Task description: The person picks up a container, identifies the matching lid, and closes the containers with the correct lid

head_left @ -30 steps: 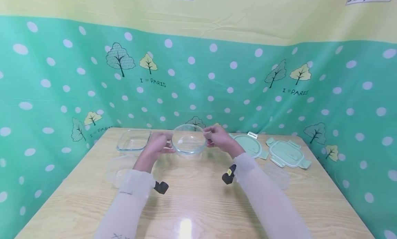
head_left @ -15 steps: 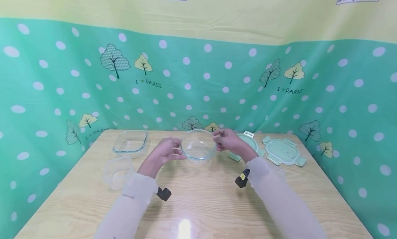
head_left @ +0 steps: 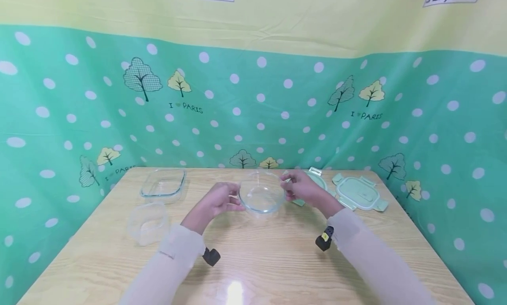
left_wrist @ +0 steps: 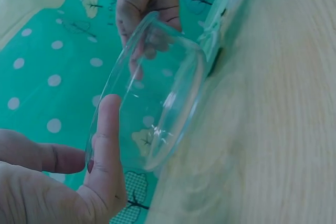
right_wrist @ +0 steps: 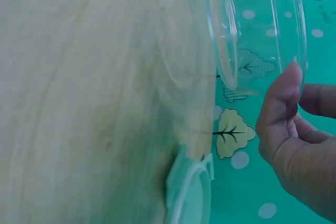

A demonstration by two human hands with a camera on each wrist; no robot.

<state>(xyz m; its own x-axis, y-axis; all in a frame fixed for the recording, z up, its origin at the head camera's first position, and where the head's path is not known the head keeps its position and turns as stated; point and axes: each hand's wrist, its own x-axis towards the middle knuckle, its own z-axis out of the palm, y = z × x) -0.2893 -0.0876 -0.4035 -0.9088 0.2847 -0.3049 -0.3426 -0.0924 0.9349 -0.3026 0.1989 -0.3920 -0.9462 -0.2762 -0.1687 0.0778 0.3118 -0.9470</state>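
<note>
Between both hands is a clear round glass bowl (head_left: 262, 195), held close over the wooden table with its faint reflection below. My left hand (head_left: 222, 200) grips the bowl's left side, thumb and fingers pinching the wall near the rim. On the opposite side, my right hand (head_left: 303, 188) pinches the rim. The left wrist view shows the bowl (left_wrist: 157, 93) seen from the side, with the left fingers (left_wrist: 107, 145) against its near wall. In the right wrist view the right thumb and fingers (right_wrist: 283, 98) hold the bowl's edge.
A square glass container (head_left: 162, 184) stands at the back left, with a clear plastic-looking square piece (head_left: 148, 223) before it. Behind the right hand lies a round green lid (head_left: 318, 179); a rectangular green lid (head_left: 358, 192) is farther right. A patterned curtain (head_left: 253, 98) borders the table (head_left: 269, 261).
Both hands have carried the glass bowl to the right and somewhat nearer across the table, still gripping both sides. The head view has shifted slightly.
</note>
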